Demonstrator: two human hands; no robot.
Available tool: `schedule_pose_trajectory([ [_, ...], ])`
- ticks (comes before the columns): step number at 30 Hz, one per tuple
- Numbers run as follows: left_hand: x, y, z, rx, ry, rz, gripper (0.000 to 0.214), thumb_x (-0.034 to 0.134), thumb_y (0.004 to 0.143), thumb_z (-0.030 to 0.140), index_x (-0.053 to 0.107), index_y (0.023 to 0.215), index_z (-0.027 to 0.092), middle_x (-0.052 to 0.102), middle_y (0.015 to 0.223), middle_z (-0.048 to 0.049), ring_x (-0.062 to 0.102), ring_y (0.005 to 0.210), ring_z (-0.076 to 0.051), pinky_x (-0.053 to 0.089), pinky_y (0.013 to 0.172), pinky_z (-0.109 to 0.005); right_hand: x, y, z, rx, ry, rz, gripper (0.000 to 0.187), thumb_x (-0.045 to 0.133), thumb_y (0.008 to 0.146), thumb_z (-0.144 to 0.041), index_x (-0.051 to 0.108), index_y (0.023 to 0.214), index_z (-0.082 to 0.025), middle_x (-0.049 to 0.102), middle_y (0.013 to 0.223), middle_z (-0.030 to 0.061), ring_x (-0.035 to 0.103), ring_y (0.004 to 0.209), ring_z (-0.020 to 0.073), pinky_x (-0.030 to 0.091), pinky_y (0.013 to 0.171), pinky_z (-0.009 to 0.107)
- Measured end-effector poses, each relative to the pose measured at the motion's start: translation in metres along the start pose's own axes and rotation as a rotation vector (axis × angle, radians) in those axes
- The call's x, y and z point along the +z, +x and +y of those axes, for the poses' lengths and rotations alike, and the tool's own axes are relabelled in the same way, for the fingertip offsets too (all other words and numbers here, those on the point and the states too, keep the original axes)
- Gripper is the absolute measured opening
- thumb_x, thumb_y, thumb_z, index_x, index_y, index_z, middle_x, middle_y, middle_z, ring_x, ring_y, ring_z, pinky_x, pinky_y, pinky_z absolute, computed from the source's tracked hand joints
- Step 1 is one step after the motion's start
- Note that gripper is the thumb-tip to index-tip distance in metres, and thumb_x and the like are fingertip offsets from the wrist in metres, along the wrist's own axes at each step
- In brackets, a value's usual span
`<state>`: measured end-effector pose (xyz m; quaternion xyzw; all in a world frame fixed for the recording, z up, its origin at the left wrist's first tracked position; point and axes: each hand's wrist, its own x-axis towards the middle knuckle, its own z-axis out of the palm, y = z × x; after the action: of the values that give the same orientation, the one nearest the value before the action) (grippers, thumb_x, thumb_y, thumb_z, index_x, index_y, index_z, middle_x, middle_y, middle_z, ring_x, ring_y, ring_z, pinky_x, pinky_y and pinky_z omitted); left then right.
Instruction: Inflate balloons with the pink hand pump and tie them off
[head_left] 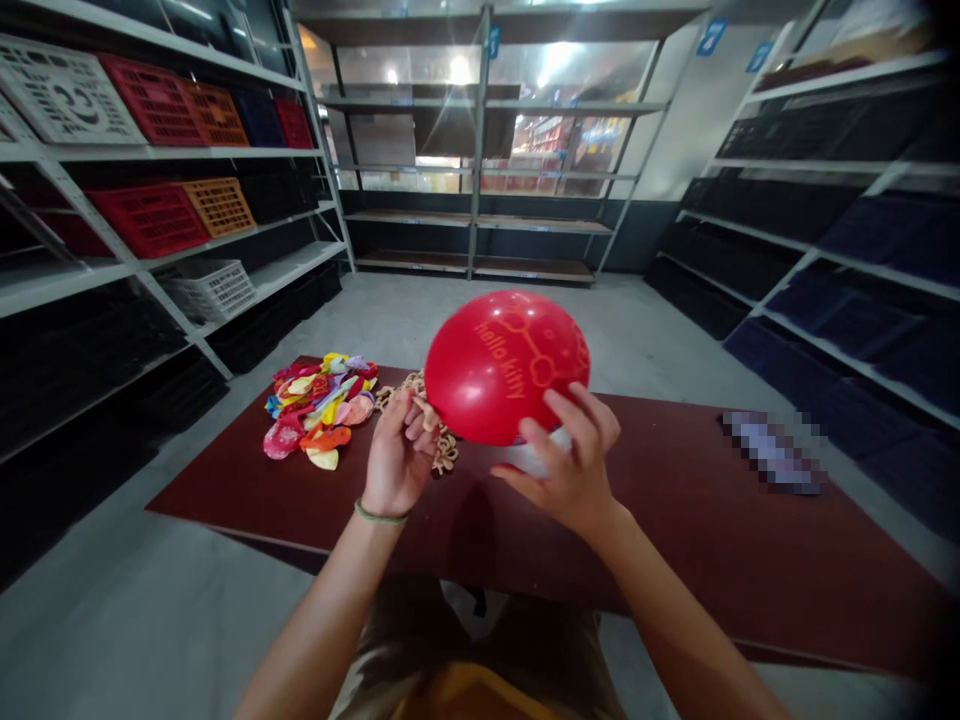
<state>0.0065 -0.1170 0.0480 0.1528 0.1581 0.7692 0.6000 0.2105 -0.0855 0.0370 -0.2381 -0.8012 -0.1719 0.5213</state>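
An inflated red balloon with "hello kitty" printed on it hangs above the dark red table, tilted on its side. My left hand pinches its neck end at the lower left, with the knuckles closed. At the balloon's lower right, my right hand has its fingers spread, the fingertips by or lightly on the surface. Behind my left hand lies a pile of tan, curled pieces, partly hidden. Farther left is a heap of flat, uninflated balloons in many colours. A whitish thing shows under the balloon, mostly covered.
The dark red table stretches across in front of me. A pixelated flat object lies at its right end. Shelves with crates stand on the left, a metal rack at the back, dark bins on the right.
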Motion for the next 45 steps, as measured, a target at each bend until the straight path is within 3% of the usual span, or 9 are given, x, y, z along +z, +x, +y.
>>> schedule_pose_trajectory([
  [4,-0.003,0.010,-0.010,-0.063,-0.119,-0.008,0.032,0.060,0.093,0.016,0.041,0.068,0.016,0.033,0.059,0.0067,0.037,0.046,-0.003,0.032,0.042,-0.012,0.013,-0.014,0.016,0.724,0.616,0.046,0.117,0.081,0.070,-0.053,0.001,0.155,-0.045,0.007,0.166,0.0079,0.011,0.152,0.0355,0.031,0.111,0.065],
  [6,-0.004,0.013,-0.022,-0.115,-0.119,0.007,0.034,0.059,0.094,0.017,0.040,0.066,0.017,0.031,0.057,0.0068,0.036,0.046,-0.003,0.032,0.043,-0.012,0.023,-0.017,0.020,1.044,0.974,0.085,0.116,0.080,0.071,-0.053,-0.001,0.154,-0.049,0.007,0.166,0.0076,0.019,0.150,0.0338,0.039,0.106,0.062],
  [9,-0.004,0.019,-0.044,-0.135,-0.076,0.013,0.033,0.063,0.092,0.019,0.041,0.068,0.017,0.032,0.058,0.0069,0.036,0.047,-0.004,0.033,0.045,-0.013,0.034,-0.014,0.022,1.241,1.402,0.049,0.102,0.081,0.070,-0.049,0.018,0.151,-0.049,0.028,0.161,0.0075,0.044,0.138,0.0329,0.047,0.099,0.059],
  [15,-0.008,0.029,-0.087,-0.075,0.094,-0.049,0.027,0.074,0.084,0.025,0.049,0.075,0.017,0.042,0.062,0.0055,0.043,0.055,-0.006,0.040,0.055,-0.017,0.042,-0.003,0.034,1.164,1.590,0.197,0.078,0.076,0.077,-0.048,0.035,0.143,-0.046,0.044,0.153,0.0031,0.051,0.133,0.0294,0.050,0.098,0.057],
  [21,-0.010,0.049,-0.102,-0.150,0.241,-0.042,0.029,0.077,0.080,0.032,0.056,0.096,0.020,0.061,0.083,0.0006,0.061,0.068,-0.010,0.049,0.062,-0.021,0.060,-0.010,0.071,1.190,1.228,0.280,0.064,0.064,0.086,-0.047,0.034,0.142,-0.047,0.054,0.143,-0.0003,0.061,0.119,0.0234,0.057,0.088,0.049],
  [26,-0.017,0.068,-0.083,-0.139,0.315,-0.039,0.059,0.077,0.081,0.031,0.049,0.133,0.033,0.058,0.128,-0.0066,0.071,0.100,-0.024,0.057,0.085,-0.037,0.098,-0.017,0.133,1.265,0.978,0.366,0.071,0.066,0.082,-0.054,0.032,0.143,-0.042,0.050,0.144,0.0044,0.063,0.111,0.0228,0.058,0.079,0.043],
  [35,-0.047,0.072,-0.030,-0.026,0.427,0.031,0.040,0.074,0.083,0.037,0.065,0.115,0.016,0.067,0.104,-0.0089,0.070,0.087,-0.018,0.058,0.080,-0.031,0.148,-0.003,0.222,1.381,0.934,0.534,0.109,0.078,0.070,-0.042,0.007,0.152,-0.043,0.006,0.165,0.0113,0.039,0.140,0.0216,0.049,0.098,0.044],
  [40,-0.072,0.075,-0.007,0.085,0.595,0.106,0.037,0.075,0.081,0.040,0.066,0.108,0.016,0.067,0.096,-0.0050,0.068,0.082,-0.015,0.057,0.077,-0.030,0.159,-0.002,0.208,1.310,0.944,0.416,0.085,0.079,0.068,-0.037,0.040,0.143,-0.031,0.031,0.156,0.0123,0.048,0.133,0.0234,0.050,0.100,0.044],
  [45,-0.102,0.071,0.014,0.214,0.896,0.155,0.033,0.072,0.081,0.040,0.067,0.103,0.016,0.067,0.092,-0.0052,0.065,0.077,-0.016,0.056,0.070,-0.030,0.182,0.007,0.146,1.156,0.983,0.164,0.045,0.075,0.073,-0.042,0.062,0.113,-0.024,0.065,0.112,0.0051,0.064,0.108,0.0215,0.054,0.097,0.046],
])
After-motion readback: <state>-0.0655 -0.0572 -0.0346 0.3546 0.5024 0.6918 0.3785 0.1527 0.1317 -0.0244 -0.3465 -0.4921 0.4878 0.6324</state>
